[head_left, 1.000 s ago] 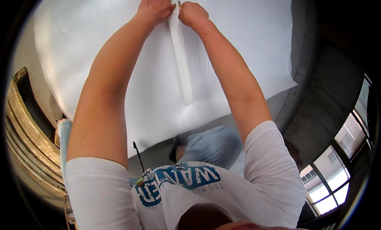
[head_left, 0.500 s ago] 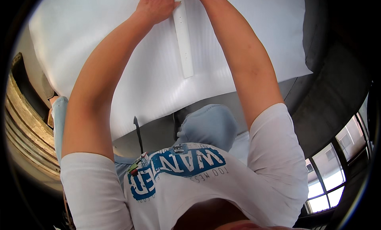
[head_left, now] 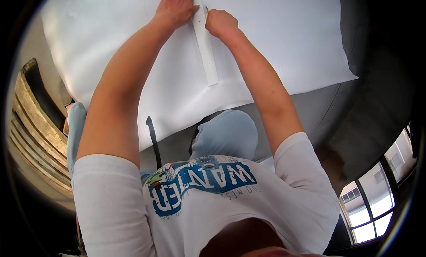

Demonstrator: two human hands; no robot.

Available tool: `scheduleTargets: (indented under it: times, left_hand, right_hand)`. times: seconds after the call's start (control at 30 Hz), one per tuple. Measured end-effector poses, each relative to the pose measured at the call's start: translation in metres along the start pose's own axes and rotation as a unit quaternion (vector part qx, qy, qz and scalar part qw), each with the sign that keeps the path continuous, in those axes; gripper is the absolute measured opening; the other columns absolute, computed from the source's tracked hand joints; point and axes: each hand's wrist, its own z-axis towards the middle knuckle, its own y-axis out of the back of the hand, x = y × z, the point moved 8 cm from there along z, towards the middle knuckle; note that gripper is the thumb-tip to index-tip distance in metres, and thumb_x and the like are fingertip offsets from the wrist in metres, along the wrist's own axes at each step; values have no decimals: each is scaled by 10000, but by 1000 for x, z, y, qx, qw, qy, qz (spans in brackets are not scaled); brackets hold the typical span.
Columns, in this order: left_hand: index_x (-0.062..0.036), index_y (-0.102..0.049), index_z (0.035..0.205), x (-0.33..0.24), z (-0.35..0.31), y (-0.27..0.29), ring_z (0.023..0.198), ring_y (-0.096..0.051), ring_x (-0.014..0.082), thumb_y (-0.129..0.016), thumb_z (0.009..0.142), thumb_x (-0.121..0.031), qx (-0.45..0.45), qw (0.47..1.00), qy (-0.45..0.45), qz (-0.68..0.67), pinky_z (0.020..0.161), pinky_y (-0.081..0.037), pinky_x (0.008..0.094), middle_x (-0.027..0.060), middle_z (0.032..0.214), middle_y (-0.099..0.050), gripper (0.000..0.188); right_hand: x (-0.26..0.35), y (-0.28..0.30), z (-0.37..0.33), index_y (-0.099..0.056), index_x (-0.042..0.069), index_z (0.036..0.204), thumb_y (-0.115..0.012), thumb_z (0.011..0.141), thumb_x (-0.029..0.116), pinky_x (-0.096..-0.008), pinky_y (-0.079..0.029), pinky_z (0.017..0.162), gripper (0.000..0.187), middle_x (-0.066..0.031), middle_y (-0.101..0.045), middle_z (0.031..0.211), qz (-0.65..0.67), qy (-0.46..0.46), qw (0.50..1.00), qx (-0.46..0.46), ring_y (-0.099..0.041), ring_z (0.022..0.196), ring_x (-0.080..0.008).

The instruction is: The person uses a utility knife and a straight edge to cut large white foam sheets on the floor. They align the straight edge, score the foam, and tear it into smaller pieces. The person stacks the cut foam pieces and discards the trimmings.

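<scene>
A large white sheet [head_left: 275, 44] of smooth material lies spread out before me. On it rests a long, narrow white strip [head_left: 205, 53] with small dark dots, its near end pointing toward me. My left hand [head_left: 176, 9] is laid flat along the strip's left side, fingers stretched forward and thumb on the strip's edge. Closed beside the strip's right edge, my right hand [head_left: 222, 23] grips a thin object whose small dark and yellowish end [head_left: 206, 9] peeks out. Its kind cannot be made out. The strip's far end runs out of view.
Beneath the sheet is a dark grey surface [head_left: 326, 99], showing at the near and right sides. My bent knee [head_left: 225, 135] in light jeans is close to the sheet's near edge. Stacked, curved wooden-looking pieces [head_left: 42, 124] stand at the left. A window [head_left: 368, 204] is at the lower right.
My right hand has come back toward me along the strip's right edge and is now fully in view. The left hand stays beside the strip. The whole view has shifted slightly.
</scene>
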Motion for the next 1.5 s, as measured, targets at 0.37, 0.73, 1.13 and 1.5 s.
scheduleTargets:
  times: [0.37,0.73,1.13,1.5]
  left_hand:
    - [-110,-344,1459,-4,-1,29,1461,-158,278,-338,1002,-294,-43,994,-86,-52,1183,-96,529,56,1556,-267,492]
    - [-114,-361,1443,-31,13,44,1458,-148,296,-332,999,-305,-16,997,-79,-5,1168,-142,559,70,1546,-278,484]
    - [-91,-337,1452,-72,-20,23,1455,-145,323,-405,974,-285,-26,990,-139,15,1178,-91,547,86,1559,-240,521]
    - [-107,-346,1453,-102,-57,-15,1461,-107,332,-366,975,-320,0,987,-160,22,1179,-74,550,65,1559,-247,524]
  right_hand:
    - [11,49,-5,-695,58,962,-477,919,250,-440,-547,782,293,-186,-696,967,63,7,985,-161,-680,907,-330]
    - [-22,42,-13,-701,53,990,-444,919,209,-437,-546,800,309,-187,-689,1034,46,40,991,-117,-672,962,-328]
    - [-57,-64,-83,-660,80,786,-534,747,26,-332,-471,541,142,-56,-656,774,51,-23,998,19,-629,679,-227]
    - [-50,-76,-99,-712,43,962,-463,905,174,-430,-547,798,287,-186,-692,1023,128,-5,992,-11,-675,959,-330]
